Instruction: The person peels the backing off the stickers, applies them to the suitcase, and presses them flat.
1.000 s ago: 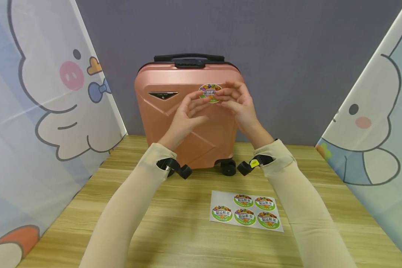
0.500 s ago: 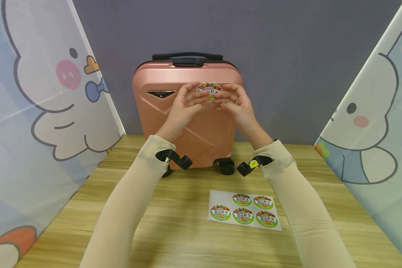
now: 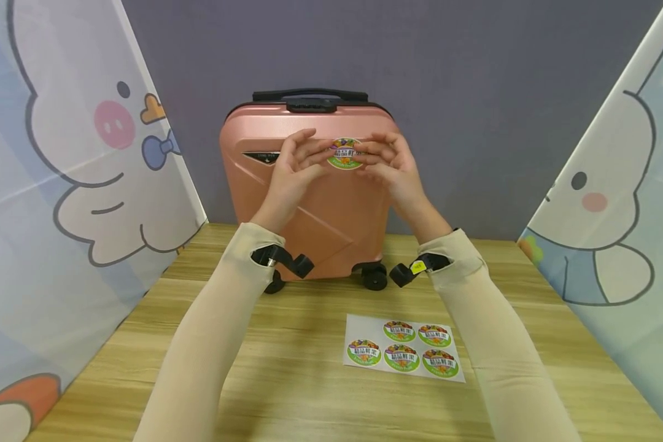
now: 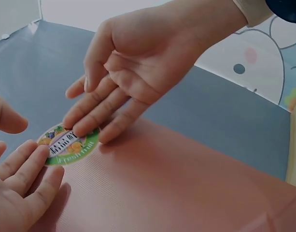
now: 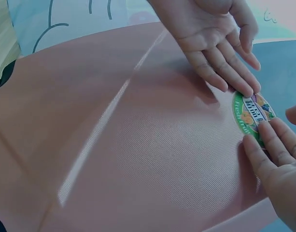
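Note:
A round fruit sticker (image 3: 344,153) lies on the upper front of a pink suitcase (image 3: 331,227). My left hand (image 3: 294,169) touches its left edge with fairly straight fingertips. At its right edge, the fingertips of my right hand (image 3: 393,162) rest on the sticker. Up close in the left wrist view, the sticker (image 4: 73,146) lies flat between the left hand (image 4: 24,186) and the right hand (image 4: 133,67), thumbs held off it. The right wrist view has the right hand (image 5: 283,164) and left hand (image 5: 215,46) at opposite edges of the sticker (image 5: 246,113).
A white sticker sheet (image 3: 359,322) with several round fruit stickers lies on the wooden table (image 3: 287,380). The suitcase's black handle (image 3: 309,95) is on top and black wheels (image 3: 374,276) below. Cartoon-printed panels (image 3: 116,202) flank the table; a grey wall stands behind.
My left hand has shifted left, uncovering more of the sticker and now overlapping part of the suitcase's badge. The right hand stays almost in place at the sticker's right edge.

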`<state>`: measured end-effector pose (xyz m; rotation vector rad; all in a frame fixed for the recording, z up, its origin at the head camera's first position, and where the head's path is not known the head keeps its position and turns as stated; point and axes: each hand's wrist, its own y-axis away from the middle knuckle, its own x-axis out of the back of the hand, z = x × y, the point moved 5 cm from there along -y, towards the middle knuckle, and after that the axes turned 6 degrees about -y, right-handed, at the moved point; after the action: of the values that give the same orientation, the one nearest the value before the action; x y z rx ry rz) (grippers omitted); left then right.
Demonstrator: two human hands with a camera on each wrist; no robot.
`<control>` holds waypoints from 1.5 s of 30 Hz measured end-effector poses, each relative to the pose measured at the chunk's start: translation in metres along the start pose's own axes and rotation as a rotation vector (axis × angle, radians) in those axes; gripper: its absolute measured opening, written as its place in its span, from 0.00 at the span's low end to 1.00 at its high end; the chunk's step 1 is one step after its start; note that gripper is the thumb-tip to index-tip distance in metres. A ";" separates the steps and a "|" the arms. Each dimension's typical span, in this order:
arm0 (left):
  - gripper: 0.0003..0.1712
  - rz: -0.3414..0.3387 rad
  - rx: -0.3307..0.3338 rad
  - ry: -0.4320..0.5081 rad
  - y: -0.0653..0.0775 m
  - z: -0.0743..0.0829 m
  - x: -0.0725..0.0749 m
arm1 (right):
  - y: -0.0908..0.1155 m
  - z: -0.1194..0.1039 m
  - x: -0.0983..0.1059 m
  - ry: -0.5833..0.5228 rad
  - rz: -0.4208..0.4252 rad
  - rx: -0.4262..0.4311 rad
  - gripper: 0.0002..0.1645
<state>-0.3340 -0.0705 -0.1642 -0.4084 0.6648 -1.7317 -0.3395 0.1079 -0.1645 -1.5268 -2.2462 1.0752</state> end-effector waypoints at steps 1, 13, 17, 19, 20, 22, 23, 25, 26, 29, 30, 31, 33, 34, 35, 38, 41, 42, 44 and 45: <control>0.32 0.000 0.006 -0.001 0.000 -0.001 0.000 | 0.000 0.000 0.000 -0.009 -0.002 0.009 0.25; 0.30 -0.010 0.075 -0.031 0.009 -0.015 0.003 | 0.005 0.015 -0.003 0.014 -0.031 -0.031 0.23; 0.29 -0.013 0.082 -0.034 0.013 -0.019 0.004 | 0.007 0.017 -0.002 0.039 -0.037 -0.063 0.22; 0.29 -0.021 0.086 -0.038 0.015 -0.022 0.005 | 0.009 0.018 -0.002 0.040 -0.037 -0.078 0.22; 0.29 -0.025 0.088 -0.038 0.016 -0.023 0.006 | 0.010 0.018 -0.001 0.041 -0.038 -0.085 0.22; 0.29 -0.035 0.093 -0.040 0.018 -0.026 0.006 | 0.013 0.020 -0.001 0.037 -0.038 -0.095 0.23; 0.29 -0.039 0.096 -0.042 0.019 -0.027 0.007 | 0.014 0.021 -0.001 0.037 -0.038 -0.099 0.23; 0.29 -0.039 0.100 -0.046 0.021 -0.028 0.007 | 0.015 0.023 -0.001 0.037 -0.039 -0.108 0.24; 0.29 -0.038 0.100 -0.048 0.022 -0.029 0.007 | 0.016 0.023 -0.001 0.041 -0.040 -0.110 0.24; 0.29 -0.036 0.103 -0.056 0.025 -0.032 0.008 | 0.019 0.025 0.000 0.055 -0.034 -0.113 0.24; 0.29 -0.037 0.105 -0.056 0.026 -0.033 0.008 | 0.021 0.025 0.001 0.064 -0.034 -0.114 0.24; 0.29 -0.038 0.108 -0.059 0.027 -0.035 0.008 | 0.022 0.025 0.001 0.074 -0.035 -0.115 0.23; 0.29 -0.043 0.115 -0.062 0.030 -0.038 0.008 | 0.026 0.025 0.002 0.089 -0.039 -0.120 0.23; 0.28 -0.045 0.118 -0.066 0.031 -0.039 0.008 | 0.029 0.025 0.003 0.099 -0.044 -0.123 0.23; 0.28 -0.047 0.122 -0.068 0.033 -0.040 0.008 | 0.031 0.026 0.003 0.108 -0.051 -0.125 0.23; 0.28 -0.054 0.131 -0.080 0.037 -0.043 0.008 | 0.037 0.026 0.005 0.124 -0.066 -0.128 0.23; 0.28 -0.063 0.137 -0.090 0.041 -0.047 0.007 | 0.042 0.028 0.007 0.131 -0.069 -0.129 0.23; 0.28 -0.068 0.140 -0.094 0.042 -0.048 0.007 | 0.044 0.029 0.009 0.137 -0.067 -0.132 0.22; 0.28 -0.077 0.146 -0.101 0.045 -0.051 0.006 | 0.047 0.031 0.012 0.148 -0.063 -0.143 0.22; 0.28 -0.082 0.151 -0.109 0.047 -0.053 0.005 | 0.049 0.031 0.013 0.153 -0.061 -0.150 0.22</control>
<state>-0.3306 -0.0716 -0.2348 -0.4253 0.4411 -1.8097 -0.3275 0.1148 -0.2225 -1.5288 -2.2953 0.7600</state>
